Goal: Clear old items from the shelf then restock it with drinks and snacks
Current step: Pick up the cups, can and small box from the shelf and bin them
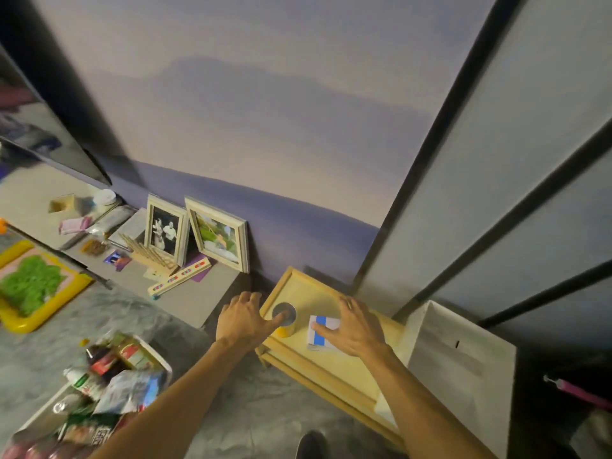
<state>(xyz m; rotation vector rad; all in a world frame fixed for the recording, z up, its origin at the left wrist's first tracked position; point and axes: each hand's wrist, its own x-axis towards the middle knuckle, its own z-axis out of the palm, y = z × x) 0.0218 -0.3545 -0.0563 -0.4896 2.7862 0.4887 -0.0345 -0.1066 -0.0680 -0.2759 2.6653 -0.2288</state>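
A low pale wooden shelf (299, 286) stands against the purple wall, and I look down on its top. On it stands a yellow can (285, 321) with a silver lid. My left hand (243, 321) reaches over the shelf's left edge, its thumb at the can's side. Beside the can lies a white box with a blue stripe (323, 331). My right hand (356, 326) lies spread over that box, thumb on the blue stripe, fingers straight. A white basket (155, 354) full of bottles, cans and snack packets sits on the floor at the lower left.
Two picture frames (217, 235) lean on the wall on a grey platform left of the shelf, with a wooden rack and small clutter. A yellow tray with green filling (31, 286) lies far left. A white box (463, 359) and a black-framed wardrobe stand right.
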